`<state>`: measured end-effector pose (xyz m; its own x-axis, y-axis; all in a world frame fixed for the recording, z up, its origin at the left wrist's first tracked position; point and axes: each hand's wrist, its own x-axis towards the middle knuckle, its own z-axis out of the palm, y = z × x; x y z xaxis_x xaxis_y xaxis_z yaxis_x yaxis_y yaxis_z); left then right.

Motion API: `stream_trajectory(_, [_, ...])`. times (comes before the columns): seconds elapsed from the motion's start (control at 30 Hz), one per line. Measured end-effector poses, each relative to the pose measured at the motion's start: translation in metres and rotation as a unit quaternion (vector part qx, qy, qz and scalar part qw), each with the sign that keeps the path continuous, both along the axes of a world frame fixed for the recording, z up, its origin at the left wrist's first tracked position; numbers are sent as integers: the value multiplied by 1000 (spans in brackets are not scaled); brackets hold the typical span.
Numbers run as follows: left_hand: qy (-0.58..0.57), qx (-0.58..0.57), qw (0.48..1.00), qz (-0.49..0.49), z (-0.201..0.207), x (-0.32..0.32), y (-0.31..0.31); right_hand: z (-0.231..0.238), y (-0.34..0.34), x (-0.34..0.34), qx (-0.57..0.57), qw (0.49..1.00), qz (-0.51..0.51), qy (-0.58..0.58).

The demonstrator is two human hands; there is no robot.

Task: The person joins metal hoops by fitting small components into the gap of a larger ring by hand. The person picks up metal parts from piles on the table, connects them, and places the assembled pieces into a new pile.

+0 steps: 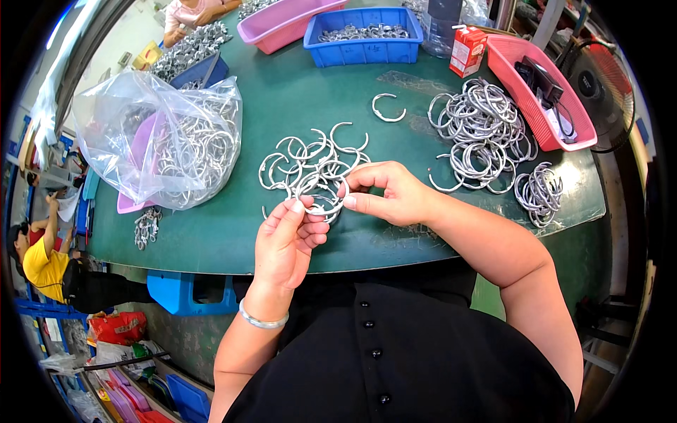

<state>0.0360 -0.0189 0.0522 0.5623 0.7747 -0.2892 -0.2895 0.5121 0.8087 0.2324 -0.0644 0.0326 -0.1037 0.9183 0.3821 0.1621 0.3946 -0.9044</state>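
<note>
Between my two hands is a silver C-shaped metal bangle (326,212). My left hand (281,245) pinches its left side between thumb and fingers. On the bangle's right side, the thumb and forefinger of my right hand (392,193) are closed. Just beyond my fingers lies a loose heap of similar open bangles (302,151), partly covered by the hands. One single bangle (381,115) lies apart, farther back. A larger heap of bangles (486,113) is at the right, with a smaller bunch (539,194) nearer the table's right edge.
A clear plastic bag (106,134) of bangles stands left on the green table (282,92), near small metal pieces (147,228). A blue basket (363,55), pink baskets (285,28) and a red carton (468,51) line the back. Two people (46,264) are nearby.
</note>
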Motion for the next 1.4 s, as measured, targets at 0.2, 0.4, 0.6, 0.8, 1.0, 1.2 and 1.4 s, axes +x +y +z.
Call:
stream_trajectory(0.2, [5,5,1000,4,0,-1,-3,0,-2,-1,0,1000,0,1])
stream_trajectory(0.4, [44,74,996,19,-1,5,-3,2,0,-2,70,996,-27,-40])
stream_trajectory(0.6, [31,178,983,42,-16,3,-2,5,-5,-8,221,950,-44,-215])
stream_trajectory(0.8, [14,226,973,48,-21,2,-1,9,-8,-11,292,918,-81,-255])
stream_trajectory(1.0, [-18,111,994,7,-21,4,0,9,-11,-14,327,904,-86,-261])
stream_trajectory(1.2, [-36,38,998,-25,-18,5,-2,9,-11,-17,327,908,-96,-245])
stream_trajectory(1.4, [14,45,999,-5,-10,9,-4,8,-11,-17,317,909,-90,-254])
